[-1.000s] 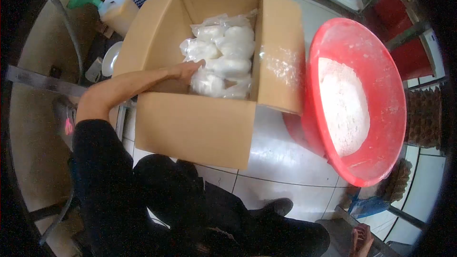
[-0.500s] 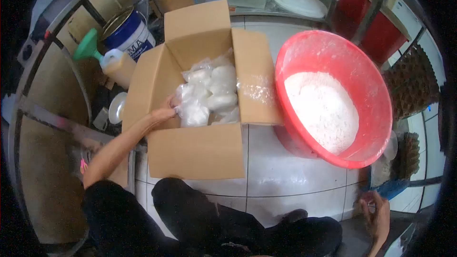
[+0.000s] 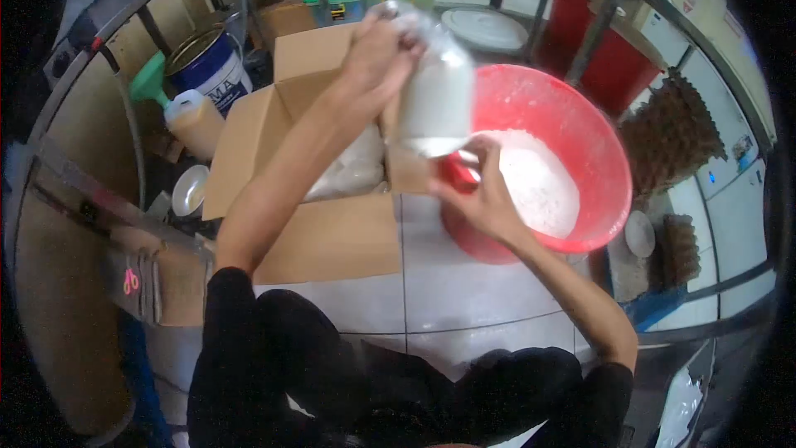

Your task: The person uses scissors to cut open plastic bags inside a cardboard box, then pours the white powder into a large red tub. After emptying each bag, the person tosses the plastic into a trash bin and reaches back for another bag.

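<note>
My left hand (image 3: 375,65) is raised above the cardboard box (image 3: 332,241), closed on the gathered top of a clear plastic bag (image 3: 439,104) of white contents. The bag hangs upright between the box and the red tub (image 3: 599,158), over the tub's left rim. Just under the bag's lower end is my right hand (image 3: 489,199), its fingers curled toward the thumb; what they hold, if anything, I cannot make out. White powder (image 3: 543,199) lies in the tub. More filled bags (image 3: 356,168) are in the box, partly hidden by my left arm.
On the left are a blue bucket (image 3: 220,83), a jug (image 3: 195,123) with a green funnel (image 3: 149,79), and a small white bowl (image 3: 191,191). Stacked egg trays (image 3: 676,133) stand at right. Metal frame bars surround the tiled floor.
My left hand has come up out of the box with a bag in its grip. My right hand has moved from the lower right to beneath the bag. The view has shifted slightly.
</note>
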Demonstrator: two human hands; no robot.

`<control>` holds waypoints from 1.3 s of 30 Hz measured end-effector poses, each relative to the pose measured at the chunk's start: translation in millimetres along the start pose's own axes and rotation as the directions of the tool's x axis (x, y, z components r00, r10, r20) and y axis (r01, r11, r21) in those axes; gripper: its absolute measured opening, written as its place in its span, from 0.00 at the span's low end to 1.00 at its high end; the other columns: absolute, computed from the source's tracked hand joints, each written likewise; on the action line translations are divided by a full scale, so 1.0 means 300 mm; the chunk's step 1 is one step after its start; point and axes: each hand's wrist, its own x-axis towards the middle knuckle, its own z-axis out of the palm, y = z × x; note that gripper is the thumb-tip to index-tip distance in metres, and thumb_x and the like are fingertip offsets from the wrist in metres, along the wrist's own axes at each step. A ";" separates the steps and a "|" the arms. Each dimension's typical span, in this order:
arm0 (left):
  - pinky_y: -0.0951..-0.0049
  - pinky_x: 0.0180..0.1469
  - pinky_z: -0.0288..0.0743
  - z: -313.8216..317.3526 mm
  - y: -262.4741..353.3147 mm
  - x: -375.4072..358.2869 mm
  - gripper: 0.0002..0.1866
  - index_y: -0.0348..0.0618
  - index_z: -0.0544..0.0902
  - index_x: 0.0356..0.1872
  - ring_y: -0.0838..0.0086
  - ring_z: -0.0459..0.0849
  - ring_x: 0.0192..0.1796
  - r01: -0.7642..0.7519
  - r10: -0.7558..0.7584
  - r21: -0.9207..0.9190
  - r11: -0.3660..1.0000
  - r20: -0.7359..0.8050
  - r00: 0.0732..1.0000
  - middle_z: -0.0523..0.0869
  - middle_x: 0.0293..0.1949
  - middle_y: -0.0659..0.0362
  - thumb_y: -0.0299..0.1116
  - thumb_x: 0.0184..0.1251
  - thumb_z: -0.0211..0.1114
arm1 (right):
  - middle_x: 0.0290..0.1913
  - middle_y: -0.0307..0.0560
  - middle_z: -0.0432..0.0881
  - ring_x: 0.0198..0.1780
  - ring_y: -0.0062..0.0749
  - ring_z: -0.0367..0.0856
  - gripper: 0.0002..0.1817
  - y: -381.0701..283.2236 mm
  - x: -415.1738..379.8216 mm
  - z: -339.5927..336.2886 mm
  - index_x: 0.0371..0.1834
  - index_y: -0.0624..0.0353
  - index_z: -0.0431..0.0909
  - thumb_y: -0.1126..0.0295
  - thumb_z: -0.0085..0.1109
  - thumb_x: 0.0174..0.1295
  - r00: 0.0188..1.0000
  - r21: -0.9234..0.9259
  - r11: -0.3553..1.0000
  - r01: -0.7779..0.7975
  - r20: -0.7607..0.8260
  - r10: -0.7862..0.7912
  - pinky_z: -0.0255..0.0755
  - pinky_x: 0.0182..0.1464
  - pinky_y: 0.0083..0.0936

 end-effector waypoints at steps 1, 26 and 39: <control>0.77 0.32 0.64 0.056 -0.041 0.040 0.09 0.46 0.68 0.35 0.80 0.69 0.30 -0.039 0.042 -0.102 0.994 0.036 0.998 0.70 0.27 0.65 0.20 0.56 0.53 | 0.51 0.59 0.63 0.56 0.44 0.65 0.45 0.034 0.017 0.029 0.53 0.66 0.45 0.58 0.71 0.45 0.969 0.053 0.997 0.056 -0.244 -0.042 0.65 0.56 0.34; 0.75 0.15 0.56 0.846 -0.728 0.171 0.10 0.45 0.68 0.22 0.79 0.62 0.16 0.143 -0.197 -0.155 0.978 -0.435 0.879 0.67 0.19 0.63 0.14 0.46 0.48 | 0.22 0.36 0.61 0.24 0.22 0.59 0.26 0.345 0.091 -0.609 0.19 0.56 0.58 0.48 0.29 0.68 -0.165 -0.092 0.909 0.407 -0.986 -0.025 0.55 0.27 0.21; 0.67 0.26 0.72 0.237 -1.036 0.445 0.08 0.38 0.66 0.37 0.68 0.76 0.30 0.467 -0.512 -0.219 0.857 -0.256 0.820 0.73 0.32 0.53 0.19 0.56 0.46 | 0.10 0.36 0.62 0.17 0.16 0.60 0.28 0.010 0.235 -0.804 0.14 0.65 0.70 0.54 0.43 0.67 0.388 -0.393 0.868 0.305 -0.781 -0.490 0.57 0.20 0.19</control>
